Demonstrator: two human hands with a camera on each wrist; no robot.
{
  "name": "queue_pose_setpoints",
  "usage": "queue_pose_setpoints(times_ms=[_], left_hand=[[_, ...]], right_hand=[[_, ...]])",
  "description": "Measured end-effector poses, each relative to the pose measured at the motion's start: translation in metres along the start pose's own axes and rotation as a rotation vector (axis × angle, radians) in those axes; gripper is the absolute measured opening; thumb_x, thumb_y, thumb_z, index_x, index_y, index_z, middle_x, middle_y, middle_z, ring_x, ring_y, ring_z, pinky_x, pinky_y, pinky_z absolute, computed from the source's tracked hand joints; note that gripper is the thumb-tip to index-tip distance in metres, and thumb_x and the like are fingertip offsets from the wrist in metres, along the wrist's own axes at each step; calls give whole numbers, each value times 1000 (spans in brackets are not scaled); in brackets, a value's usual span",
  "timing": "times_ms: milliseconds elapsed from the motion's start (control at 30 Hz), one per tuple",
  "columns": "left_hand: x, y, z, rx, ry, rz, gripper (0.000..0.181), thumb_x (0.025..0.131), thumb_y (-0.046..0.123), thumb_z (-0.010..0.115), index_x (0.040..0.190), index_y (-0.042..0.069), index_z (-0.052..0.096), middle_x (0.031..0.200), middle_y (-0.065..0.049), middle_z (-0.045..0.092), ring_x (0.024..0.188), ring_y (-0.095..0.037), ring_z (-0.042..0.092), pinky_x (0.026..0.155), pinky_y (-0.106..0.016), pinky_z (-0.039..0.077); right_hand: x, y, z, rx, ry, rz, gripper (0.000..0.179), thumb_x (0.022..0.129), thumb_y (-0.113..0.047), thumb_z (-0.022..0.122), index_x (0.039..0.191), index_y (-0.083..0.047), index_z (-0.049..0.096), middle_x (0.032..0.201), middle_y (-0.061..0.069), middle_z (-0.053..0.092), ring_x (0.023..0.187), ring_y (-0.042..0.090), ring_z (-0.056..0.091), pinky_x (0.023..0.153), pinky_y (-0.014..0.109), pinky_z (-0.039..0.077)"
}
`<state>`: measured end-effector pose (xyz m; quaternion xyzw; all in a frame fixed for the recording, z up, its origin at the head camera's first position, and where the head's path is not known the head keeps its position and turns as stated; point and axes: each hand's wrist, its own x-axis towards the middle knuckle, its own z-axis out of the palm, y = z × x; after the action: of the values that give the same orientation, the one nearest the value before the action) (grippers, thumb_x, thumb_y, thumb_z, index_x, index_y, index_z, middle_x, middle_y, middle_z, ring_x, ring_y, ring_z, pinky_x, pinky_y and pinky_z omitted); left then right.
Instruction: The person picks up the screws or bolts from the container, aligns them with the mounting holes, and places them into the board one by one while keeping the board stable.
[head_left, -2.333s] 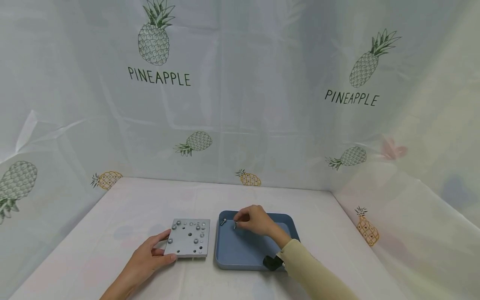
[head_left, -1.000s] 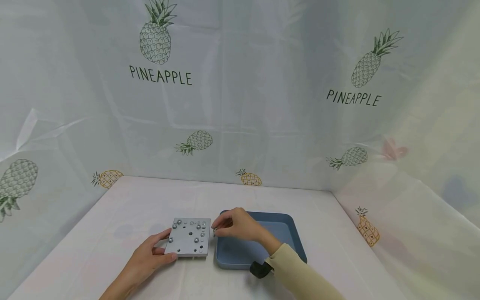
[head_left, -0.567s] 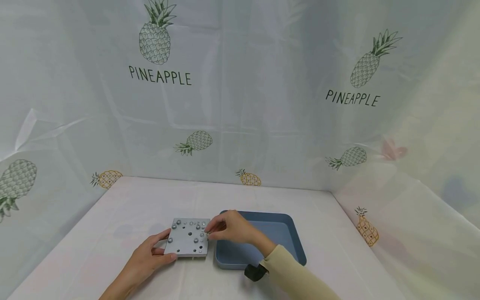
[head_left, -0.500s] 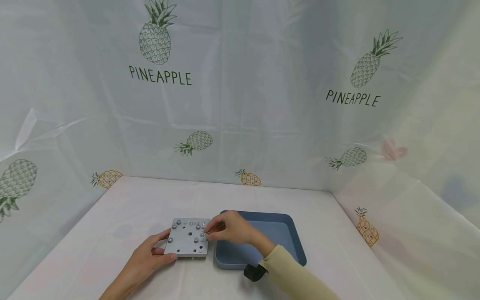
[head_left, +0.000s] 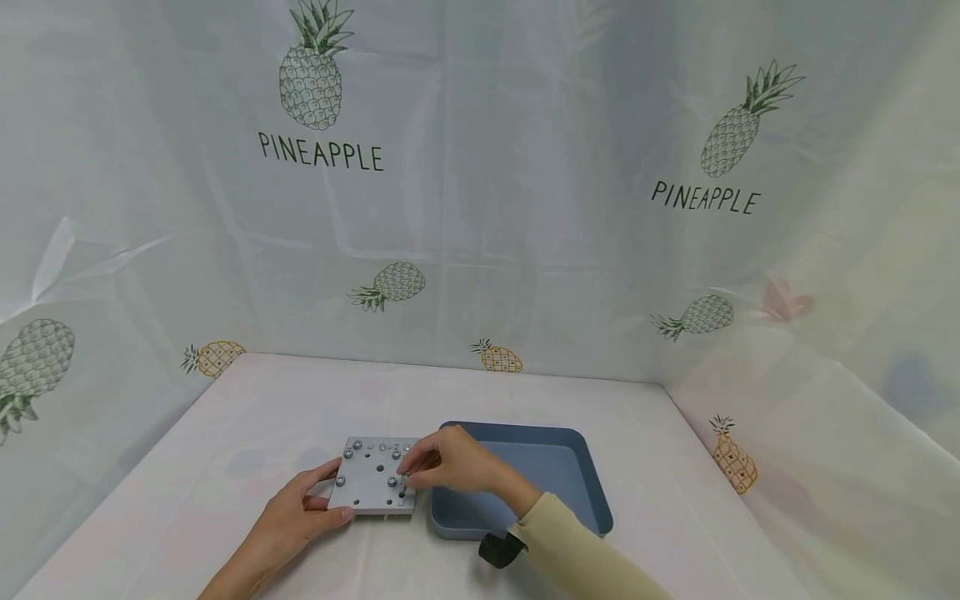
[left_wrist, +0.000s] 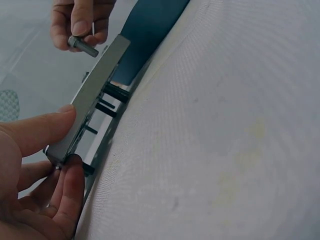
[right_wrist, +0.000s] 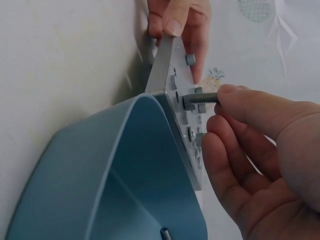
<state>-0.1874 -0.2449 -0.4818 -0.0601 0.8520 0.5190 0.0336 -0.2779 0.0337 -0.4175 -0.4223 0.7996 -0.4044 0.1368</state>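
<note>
My left hand (head_left: 300,510) grips the left edge of a silver metal plate (head_left: 366,492), thumb on the near corner. The plate has several holes, and socket-head bolts stand in some of them. Bolt shafts (left_wrist: 116,92) stick out under it in the left wrist view. Over the plate's right side, my right hand (head_left: 459,462) pinches a loose bolt (left_wrist: 84,47) between thumb and fingers. Its threaded shaft (right_wrist: 207,97) points toward the plate's top face, close over a hole. The fingers partly hide the bolt's head.
A blue tray (head_left: 551,467) sits right of the plate, under the right forearm. Another bolt (right_wrist: 166,233) lies inside it. A black wrist-worn device (head_left: 501,550) hangs at the right cuff. Pineapple-print sheeting (head_left: 480,208) surrounds the table at the back and sides.
The right hand has moved left from the tray to the plate with a bolt, then slightly toward the near side along the plate's right part. The left hand and plate stay put.
</note>
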Motion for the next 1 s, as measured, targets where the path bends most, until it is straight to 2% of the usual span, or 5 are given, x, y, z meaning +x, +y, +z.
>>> queue_pose_setpoints(times_ms=[200,1000], left_hand=[[-1,1,0,1,-1,1,98,78,36,96,161,17,47,154,-15,52,106,-17,68,85,-35,50],[1,-1,0,6,-3,-5,99,78,38,96,161,18,47,153,-14,52,107,-17,66,84,-34,51]], right_hand=[[0,1,4,2,-6,16,12,93,-7,83,105,-7,82,96,-5,78,83,-1,69,79,21,58],[0,2,10,-23,-6,12,10,93,-6,83,103,-8,82,96,-1,79,81,-2,68,77,19,57]])
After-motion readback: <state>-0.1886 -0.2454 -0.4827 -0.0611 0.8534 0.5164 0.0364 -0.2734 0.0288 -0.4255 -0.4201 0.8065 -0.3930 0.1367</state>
